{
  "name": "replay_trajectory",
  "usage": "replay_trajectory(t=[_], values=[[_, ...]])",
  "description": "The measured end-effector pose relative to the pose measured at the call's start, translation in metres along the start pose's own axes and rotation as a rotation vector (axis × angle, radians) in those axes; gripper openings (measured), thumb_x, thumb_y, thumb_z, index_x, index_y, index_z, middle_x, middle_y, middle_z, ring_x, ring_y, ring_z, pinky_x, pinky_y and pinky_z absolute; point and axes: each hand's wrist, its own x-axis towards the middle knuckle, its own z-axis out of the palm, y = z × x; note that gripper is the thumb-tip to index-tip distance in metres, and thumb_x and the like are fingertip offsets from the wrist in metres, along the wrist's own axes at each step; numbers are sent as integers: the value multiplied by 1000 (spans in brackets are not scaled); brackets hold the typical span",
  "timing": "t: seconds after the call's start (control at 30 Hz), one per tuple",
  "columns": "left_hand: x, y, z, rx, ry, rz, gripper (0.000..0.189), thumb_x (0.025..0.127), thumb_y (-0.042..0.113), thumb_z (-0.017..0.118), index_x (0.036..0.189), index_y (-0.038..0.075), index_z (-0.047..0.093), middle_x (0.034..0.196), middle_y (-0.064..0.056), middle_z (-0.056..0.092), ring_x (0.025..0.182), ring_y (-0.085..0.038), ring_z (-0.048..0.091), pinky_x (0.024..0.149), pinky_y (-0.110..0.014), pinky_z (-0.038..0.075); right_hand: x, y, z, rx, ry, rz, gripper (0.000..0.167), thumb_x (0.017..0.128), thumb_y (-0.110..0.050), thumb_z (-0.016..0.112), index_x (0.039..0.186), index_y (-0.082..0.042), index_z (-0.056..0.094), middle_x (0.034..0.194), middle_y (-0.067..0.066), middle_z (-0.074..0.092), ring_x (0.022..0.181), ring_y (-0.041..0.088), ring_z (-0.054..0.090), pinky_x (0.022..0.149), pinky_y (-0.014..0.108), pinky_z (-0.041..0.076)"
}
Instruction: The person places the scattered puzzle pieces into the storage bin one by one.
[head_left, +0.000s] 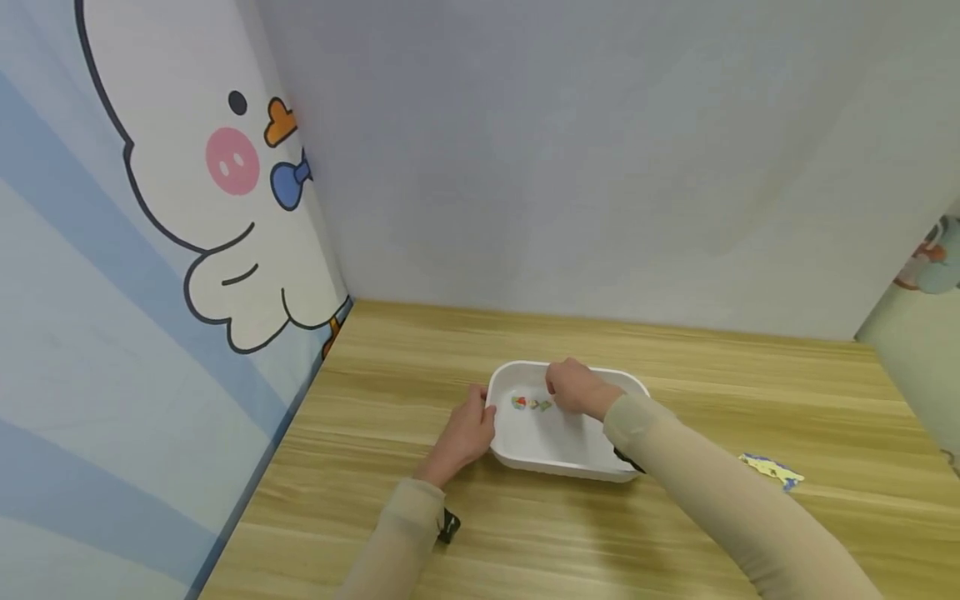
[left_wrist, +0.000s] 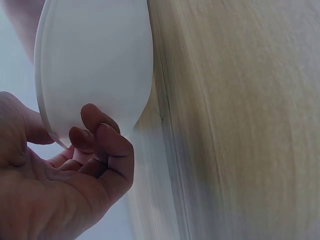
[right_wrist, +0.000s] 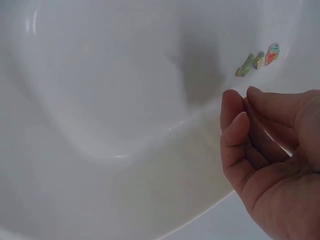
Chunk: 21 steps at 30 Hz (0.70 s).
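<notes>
Head view: A person in beige sleeves is working with both hands at a white tub, which is sitting on a wood-grain table. The left hand is gripping the tub's left end by its rim, and the left wrist view is showing the other fingers curling against the outside wall. The right hand is reaching over the tub and hanging inside it near the far wall. Its fingers are bending, with the thumb tip standing close to the forefinger tip in a narrow gap; whether anything tiny is hiding between them, one cannot tell. Three small coloured pieces are lying in a row on the tub floor, just beside the right hand and toward the left end; one of them is showing red, and another is showing mostly green. To the right of the tub, a yellow and blue scrap is lying on the table, well apart from the pieces. On the left wall, a white cartoon bird is displaying an orange beak and a pink cheek.
</notes>
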Motion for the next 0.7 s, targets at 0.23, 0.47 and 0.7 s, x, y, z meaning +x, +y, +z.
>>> replay_trajectory(t=[0.23,0.47,0.7], values=[[-1,0,0,-12,-3,-18,26,101,10,42,124,-2,41,98,-20,60,74,-21,58,60,-32,49,-8,2,-7,11,-8,-13,8,86,0,63,94,-2,66,88,7,59,86,24,51,75,38,46],[-2,0,0,3,26,5,24,100,9,44,120,-2,43,102,-23,60,77,-25,59,63,-34,49,-15,6,-14,20,-14,-63,9,88,-6,67,96,-2,67,89,6,62,79,20,53,69,34,47],[-1,2,1,10,17,16,24,100,9,43,122,-3,42,102,-23,60,77,-24,60,62,-34,49,-27,18,-24,94,49,-132,14,88,-6,67,99,2,68,89,7,65,79,19,59,69,33,50]])
